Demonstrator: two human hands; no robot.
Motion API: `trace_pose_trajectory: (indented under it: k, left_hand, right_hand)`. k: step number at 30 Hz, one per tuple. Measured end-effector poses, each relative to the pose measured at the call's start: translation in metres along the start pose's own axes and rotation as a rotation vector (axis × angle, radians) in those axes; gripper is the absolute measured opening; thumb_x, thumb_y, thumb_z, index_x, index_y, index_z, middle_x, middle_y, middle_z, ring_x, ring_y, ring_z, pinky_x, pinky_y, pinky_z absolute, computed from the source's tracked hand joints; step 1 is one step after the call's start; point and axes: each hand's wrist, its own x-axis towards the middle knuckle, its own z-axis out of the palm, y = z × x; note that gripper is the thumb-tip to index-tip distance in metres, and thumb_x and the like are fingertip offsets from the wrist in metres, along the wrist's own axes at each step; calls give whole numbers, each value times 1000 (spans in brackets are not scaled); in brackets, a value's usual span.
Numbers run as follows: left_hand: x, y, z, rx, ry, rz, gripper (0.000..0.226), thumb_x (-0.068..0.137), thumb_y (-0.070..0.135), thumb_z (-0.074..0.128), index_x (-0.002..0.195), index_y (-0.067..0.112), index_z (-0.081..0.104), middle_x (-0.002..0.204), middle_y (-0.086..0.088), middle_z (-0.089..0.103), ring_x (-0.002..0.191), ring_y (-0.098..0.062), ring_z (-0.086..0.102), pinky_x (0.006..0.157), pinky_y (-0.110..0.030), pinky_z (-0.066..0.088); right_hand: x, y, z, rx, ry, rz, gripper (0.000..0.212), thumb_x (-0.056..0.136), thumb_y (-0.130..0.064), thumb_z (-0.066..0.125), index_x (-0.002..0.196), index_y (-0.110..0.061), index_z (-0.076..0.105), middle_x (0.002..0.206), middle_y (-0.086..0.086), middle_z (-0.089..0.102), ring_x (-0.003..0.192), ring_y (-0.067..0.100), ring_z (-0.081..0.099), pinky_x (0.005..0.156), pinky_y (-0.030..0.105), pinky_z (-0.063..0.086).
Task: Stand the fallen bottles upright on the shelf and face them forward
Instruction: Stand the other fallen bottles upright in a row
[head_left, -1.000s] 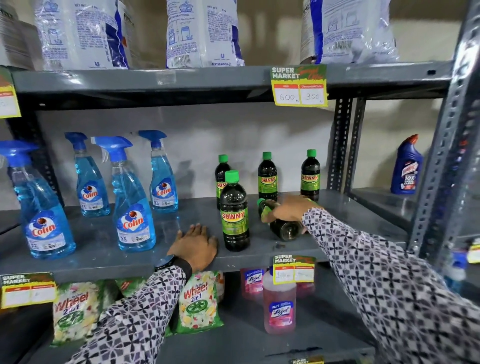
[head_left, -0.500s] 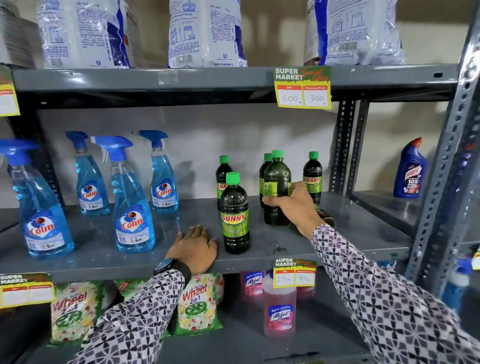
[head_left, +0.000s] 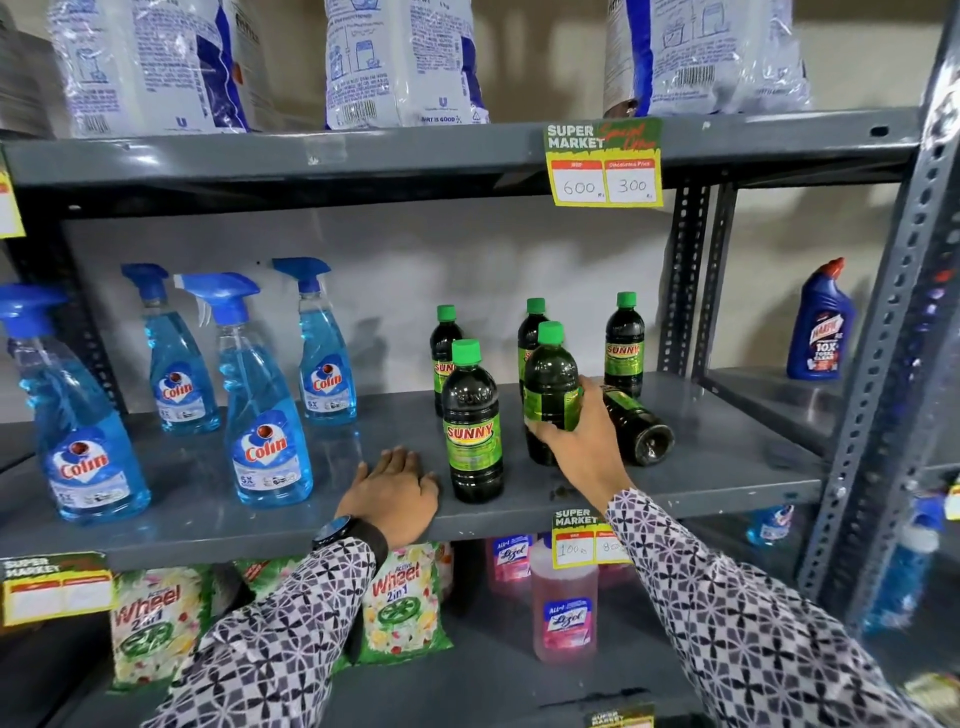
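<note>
Head view: right hand clamped on upright Sunny bottle on shelf, label side-on, likely twisting it forward. Left hand flat, fingers spread on shelf edge, bracing. Fallen bottle lies just behind, next up.

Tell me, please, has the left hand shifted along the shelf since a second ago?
No: the left hand lies flat at the shelf edge, just left of the front Sunny bottle.
</note>
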Motion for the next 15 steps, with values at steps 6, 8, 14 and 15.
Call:
trace_pose_trajectory:
  k: [6, 8, 14, 15]
  left_hand:
    - [2, -2, 3, -9, -12, -6, 65, 107, 43, 19, 164, 11, 21, 175, -11, 15, 163, -25, 12, 132, -47, 5]
    - [2, -2, 3, -12, -16, -5, 66, 107, 43, 19, 164, 11, 20, 175, -11, 14, 163, -25, 11, 132, -47, 5]
    - [3, -4, 3, -5, -13, -13, 65, 107, 42, 19, 164, 12, 20, 175, -10, 14, 163, -24, 11, 132, -47, 6]
    - [3, -4, 3, -5, -15, -12, 65, 107, 42, 19, 164, 12, 19, 175, -9, 14, 163, -24, 11, 132, -46, 6]
  right_hand:
    - [-1, 2, -2, -50, -9, 23, 81, 80, -19, 90, 150, -25, 49, 127, -5, 70, 117, 15, 67, 111, 45, 52]
    - [0, 2, 1, -98, 35, 31, 94, 70, -33, 98, 149, -23, 48, 135, 1, 61, 127, 22, 59, 113, 46, 49]
    - [0, -3, 1, -67, 25, 36, 79, 83, -22, 86, 152, -17, 47, 132, 6, 60, 123, 24, 57, 113, 44, 47]
    - [-1, -3, -2, -31, -4, 50, 74, 87, -10, 80, 152, -17, 47, 127, 4, 64, 115, 22, 61, 108, 41, 50]
